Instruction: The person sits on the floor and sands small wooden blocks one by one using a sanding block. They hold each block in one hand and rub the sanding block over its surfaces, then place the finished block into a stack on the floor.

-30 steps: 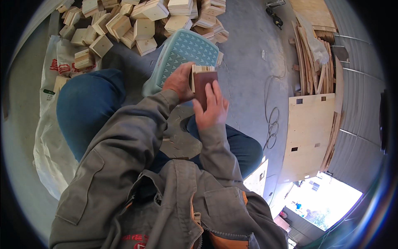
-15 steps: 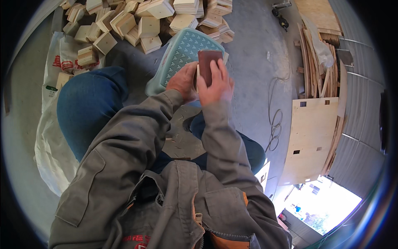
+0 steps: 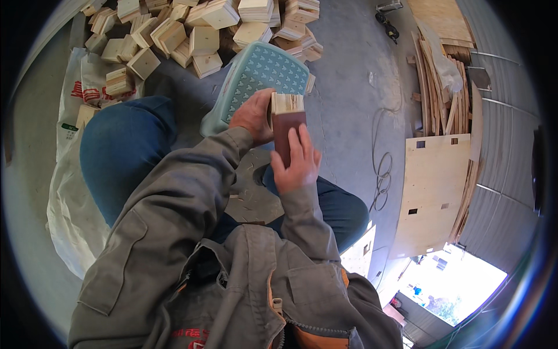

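A plywood block (image 3: 288, 103) with layered pale edges is held in my left hand (image 3: 256, 119), whose fingers are closed round its left side. My right hand (image 3: 299, 158) presses a reddish-brown sanding block (image 3: 288, 125) against the plywood, its thumb on the left and fingers along the top. The brown piece covers the near part of the plywood, so only the far end shows. Both hands are just above the near right side of a light-blue plastic stool (image 3: 270, 70) with a dotted pattern.
Plywood blocks (image 3: 204, 42) lie heaped beyond the stool. A white sack (image 3: 67, 203) is left of my knee (image 3: 125, 154). On the right are a looped cable (image 3: 381, 180), a plywood sheet (image 3: 436, 186) with square holes, stacked boards (image 3: 433, 87) and a power tool (image 3: 388, 20).
My right hand has drawn the sanding block toward me, uncovering the far end of the plywood. My left hand stays nearly in place.
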### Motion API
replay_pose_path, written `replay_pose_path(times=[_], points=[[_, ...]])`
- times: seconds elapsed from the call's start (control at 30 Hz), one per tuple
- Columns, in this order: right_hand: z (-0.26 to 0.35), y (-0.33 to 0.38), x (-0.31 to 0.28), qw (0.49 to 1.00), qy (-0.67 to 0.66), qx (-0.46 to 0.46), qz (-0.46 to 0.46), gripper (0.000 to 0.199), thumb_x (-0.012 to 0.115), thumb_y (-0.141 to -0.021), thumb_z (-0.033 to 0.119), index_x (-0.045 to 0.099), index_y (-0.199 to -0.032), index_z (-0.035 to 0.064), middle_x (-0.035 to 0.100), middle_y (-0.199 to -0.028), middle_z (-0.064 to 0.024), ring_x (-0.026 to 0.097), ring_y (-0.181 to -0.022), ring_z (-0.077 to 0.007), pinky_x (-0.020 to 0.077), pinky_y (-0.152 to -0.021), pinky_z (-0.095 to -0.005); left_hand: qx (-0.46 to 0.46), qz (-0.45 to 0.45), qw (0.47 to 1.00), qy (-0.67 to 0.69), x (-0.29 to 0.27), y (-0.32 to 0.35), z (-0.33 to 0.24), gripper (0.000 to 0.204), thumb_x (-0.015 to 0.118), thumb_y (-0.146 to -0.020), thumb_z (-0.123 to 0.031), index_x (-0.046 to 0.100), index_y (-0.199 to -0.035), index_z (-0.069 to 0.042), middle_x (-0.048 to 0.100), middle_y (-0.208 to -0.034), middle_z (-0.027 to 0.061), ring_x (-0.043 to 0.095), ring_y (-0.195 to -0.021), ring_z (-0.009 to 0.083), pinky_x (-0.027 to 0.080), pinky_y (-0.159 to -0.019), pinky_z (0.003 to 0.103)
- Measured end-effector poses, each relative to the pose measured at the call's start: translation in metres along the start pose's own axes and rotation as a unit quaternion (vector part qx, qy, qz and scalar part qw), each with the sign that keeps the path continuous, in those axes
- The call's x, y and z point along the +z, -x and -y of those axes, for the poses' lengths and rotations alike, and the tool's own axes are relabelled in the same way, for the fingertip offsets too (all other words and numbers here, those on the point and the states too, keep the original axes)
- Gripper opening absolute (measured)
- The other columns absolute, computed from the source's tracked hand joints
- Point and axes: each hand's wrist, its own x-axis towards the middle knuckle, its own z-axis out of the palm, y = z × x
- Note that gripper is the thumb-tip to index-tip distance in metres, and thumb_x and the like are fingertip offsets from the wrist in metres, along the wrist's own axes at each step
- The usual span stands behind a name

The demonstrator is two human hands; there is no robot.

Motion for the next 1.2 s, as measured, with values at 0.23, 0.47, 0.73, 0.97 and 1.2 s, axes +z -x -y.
replay_pose_path(times=[0.23, 0.47, 0.73, 0.97, 1.2], points=[[0.003, 0.021, -0.012, 1.0, -0.015, 0.002, 0.007, 0.075, 0.087, -0.08, 0.018, 0.061, -0.149, 0.0089, 0.052, -0.161, -0.0176, 0.058, -0.118, -0.0385, 0.0472, -0.105, -0.0495, 0.01, 0.003, 1.0, 0.009, -0.001, 0.0, -0.003, 0.084, 0.091, -0.077, -0.033, 0.047, -0.145, -0.01, 0.062, -0.138, 0.0187, 0.062, -0.128, 0.0404, 0.053, -0.106, 0.046], [0.003, -0.064, 0.012, 0.999, 0.012, 0.021, 0.031, 0.066, 0.081, -0.086, 0.023, 0.065, -0.149, 0.0177, 0.053, -0.16, -0.0152, 0.059, -0.128, -0.0384, 0.0457, -0.11, -0.0497, 0.001, 0.005, 1.0, 0.01, 0.001, 0.0, 0.003, 0.088, 0.091, -0.075, -0.029, 0.045, -0.148, -0.011, 0.06, -0.14, 0.0194, 0.061, -0.129, 0.0409, 0.053, -0.106, 0.046], [-0.001, -0.113, 0.031, 0.995, 0.053, 0.065, 0.049, 0.062, 0.08, -0.087, 0.03, 0.066, -0.148, 0.0282, 0.049, -0.162, -0.0046, 0.057, -0.121, -0.0395, 0.0482, -0.109, -0.0507, -0.018, 0.024, 0.999, 0.019, -0.005, -0.002, -0.008, 0.093, 0.093, -0.071, -0.03, 0.045, -0.149, -0.012, 0.058, -0.142, 0.019, 0.06, -0.13, 0.0408, 0.052, -0.107, 0.046], [0.011, -0.039, -0.001, 0.998, 0.022, 0.042, 0.047, 0.064, 0.08, -0.087, 0.023, 0.065, -0.149, 0.0178, 0.05, -0.161, -0.0153, 0.057, -0.129, -0.0404, 0.0446, -0.112, -0.0492, -0.018, 0.013, 1.0, 0.001, 0.002, -0.001, 0.001, 0.085, 0.09, -0.075, -0.03, 0.047, -0.146, -0.011, 0.06, -0.14, 0.0195, 0.061, -0.129, 0.0408, 0.052, -0.107, 0.047], [0.004, 0.023, -0.016, 0.999, -0.007, 0.012, 0.032, 0.067, 0.085, -0.083, 0.018, 0.067, -0.147, 0.0177, 0.05, -0.16, -0.0174, 0.057, -0.122, -0.0399, 0.047, -0.107, -0.0511, -0.004, 0.008, 1.0, -0.008, -0.001, 0.0, -0.004, 0.087, 0.092, -0.075, -0.035, 0.048, -0.145, -0.01, 0.062, -0.138, 0.0201, 0.061, -0.129, 0.041, 0.052, -0.108, 0.046]])
